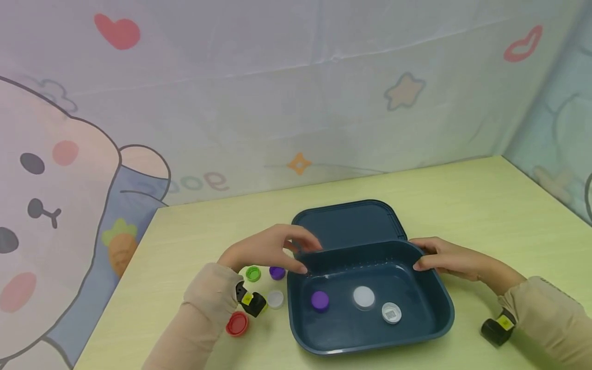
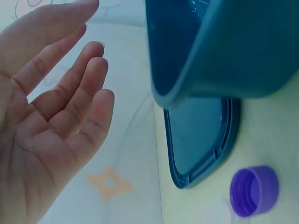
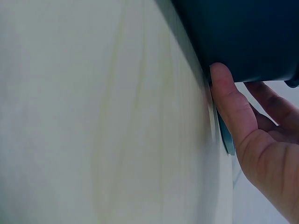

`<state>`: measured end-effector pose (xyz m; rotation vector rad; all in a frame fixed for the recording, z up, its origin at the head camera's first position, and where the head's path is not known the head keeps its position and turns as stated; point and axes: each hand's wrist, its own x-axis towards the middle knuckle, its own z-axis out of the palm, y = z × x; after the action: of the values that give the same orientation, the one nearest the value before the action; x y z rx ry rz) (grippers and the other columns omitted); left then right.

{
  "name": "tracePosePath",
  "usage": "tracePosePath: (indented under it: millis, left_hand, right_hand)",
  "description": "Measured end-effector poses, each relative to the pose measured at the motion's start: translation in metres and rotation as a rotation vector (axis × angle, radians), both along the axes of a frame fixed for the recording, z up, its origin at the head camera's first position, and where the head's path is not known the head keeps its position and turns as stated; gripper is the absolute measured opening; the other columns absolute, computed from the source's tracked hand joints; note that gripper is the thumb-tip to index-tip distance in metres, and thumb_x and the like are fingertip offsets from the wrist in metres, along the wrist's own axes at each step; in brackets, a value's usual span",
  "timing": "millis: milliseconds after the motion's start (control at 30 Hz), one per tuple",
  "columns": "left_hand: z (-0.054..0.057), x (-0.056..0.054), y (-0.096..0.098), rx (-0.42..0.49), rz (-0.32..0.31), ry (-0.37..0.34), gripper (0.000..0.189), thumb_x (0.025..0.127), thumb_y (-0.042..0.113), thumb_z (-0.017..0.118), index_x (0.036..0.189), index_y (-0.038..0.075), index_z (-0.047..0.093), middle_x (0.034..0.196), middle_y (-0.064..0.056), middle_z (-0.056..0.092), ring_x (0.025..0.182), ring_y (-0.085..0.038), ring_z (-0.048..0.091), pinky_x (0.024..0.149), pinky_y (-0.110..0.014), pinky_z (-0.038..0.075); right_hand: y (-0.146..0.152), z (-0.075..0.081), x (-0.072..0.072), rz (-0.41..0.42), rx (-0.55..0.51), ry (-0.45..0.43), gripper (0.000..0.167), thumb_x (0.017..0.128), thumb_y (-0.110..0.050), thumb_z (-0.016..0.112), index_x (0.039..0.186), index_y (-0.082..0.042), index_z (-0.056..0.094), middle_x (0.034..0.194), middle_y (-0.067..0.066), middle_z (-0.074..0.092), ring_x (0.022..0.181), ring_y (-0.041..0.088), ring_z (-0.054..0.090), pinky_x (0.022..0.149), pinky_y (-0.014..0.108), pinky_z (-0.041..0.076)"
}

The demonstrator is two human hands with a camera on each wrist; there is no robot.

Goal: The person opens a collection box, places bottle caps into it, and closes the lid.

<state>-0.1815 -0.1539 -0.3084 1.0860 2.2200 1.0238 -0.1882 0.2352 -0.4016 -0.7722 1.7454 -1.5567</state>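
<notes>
A dark blue plastic box [image 1: 370, 347] holds a purple bottle cap [image 1: 320, 301], a white cap [image 1: 364, 297] and another white cap with a square mark [image 1: 391, 313]. My right hand [image 1: 455, 259] grips its back right corner, thumb at the rim; in the right wrist view fingers [image 3: 223, 79] lie against the outer wall. Above the back left corner hovers my left hand [image 1: 273, 249], its fingers loosely bent. The left wrist view shows that hand [image 2: 56, 107] apart from the box, holding nothing. Behind the box lies its dark blue lid [image 1: 347, 221].
Left of the box, a green cap [image 1: 253, 273], a second purple cap [image 1: 277, 272], a pale white cap [image 1: 275, 299] and a red cap [image 1: 238, 324] lie on the light wooden table [image 1: 499, 205]. A printed cloth [image 1: 259, 103] hangs behind the table.
</notes>
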Motion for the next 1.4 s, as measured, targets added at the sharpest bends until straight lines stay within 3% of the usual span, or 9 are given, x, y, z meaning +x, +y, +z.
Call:
tracePosePath:
  millis: [100,333,600,833,1167,1400]
  left_hand:
    - [-0.001,0.001,-0.007,0.006,0.025,-0.017,0.041,0.079,0.010,0.073,0.118,0.008,0.061,0.118,-0.003,0.060,0.111,-0.018,0.054,0.094,-0.043,0.043]
    - [-0.007,0.004,-0.020,-0.010,0.066,-0.036,0.041,0.079,0.011,0.074,0.118,0.011,0.061,0.116,0.000,0.060,0.108,-0.018,0.054,0.094,-0.041,0.044]
    - [-0.020,0.009,-0.040,0.003,0.128,-0.085,0.038,0.080,0.010,0.072,0.117,0.013,0.062,0.114,-0.001,0.060,0.108,-0.034,0.051,0.095,-0.046,0.043]
    - [-0.033,0.013,-0.058,0.017,0.184,-0.118,0.040,0.080,0.007,0.071,0.118,0.002,0.059,0.116,-0.016,0.058,0.107,-0.034,0.052,0.095,-0.048,0.041]
    - [-0.046,0.008,-0.075,0.048,0.276,-0.095,0.041,0.078,0.004,0.073,0.116,0.000,0.059,0.117,-0.016,0.059,0.107,-0.033,0.052,0.096,-0.046,0.041]
    - [-0.054,0.005,-0.084,0.063,0.305,-0.095,0.040,0.079,0.004,0.072,0.116,0.000,0.059,0.117,-0.017,0.057,0.105,-0.034,0.052,0.096,-0.048,0.040]
  right_hand:
    - [0.000,0.000,0.000,0.004,0.001,0.003,0.048,0.092,-0.003,0.047,0.134,0.014,0.031,0.121,0.014,0.053,0.104,0.019,0.056,0.088,0.033,0.049]
    - [0.000,0.001,0.001,0.007,-0.012,0.002,0.047,0.092,-0.003,0.047,0.134,0.014,0.033,0.121,0.015,0.053,0.104,0.019,0.056,0.088,0.033,0.049]
    - [0.000,-0.002,0.001,0.001,-0.011,0.002,0.047,0.092,-0.002,0.047,0.134,0.014,0.032,0.121,0.014,0.054,0.104,0.019,0.057,0.088,0.033,0.049]
    - [-0.002,0.001,0.000,-0.005,0.013,0.011,0.048,0.092,-0.004,0.048,0.134,0.013,0.033,0.121,0.015,0.053,0.104,0.020,0.056,0.088,0.033,0.049]
    - [-0.004,0.001,0.001,-0.015,0.005,0.004,0.049,0.091,-0.004,0.048,0.134,0.015,0.032,0.119,0.015,0.054,0.103,0.020,0.056,0.088,0.032,0.048]
    - [-0.002,0.001,0.001,-0.016,-0.006,0.004,0.049,0.091,-0.003,0.048,0.134,0.016,0.031,0.119,0.015,0.053,0.104,0.019,0.056,0.088,0.031,0.049]
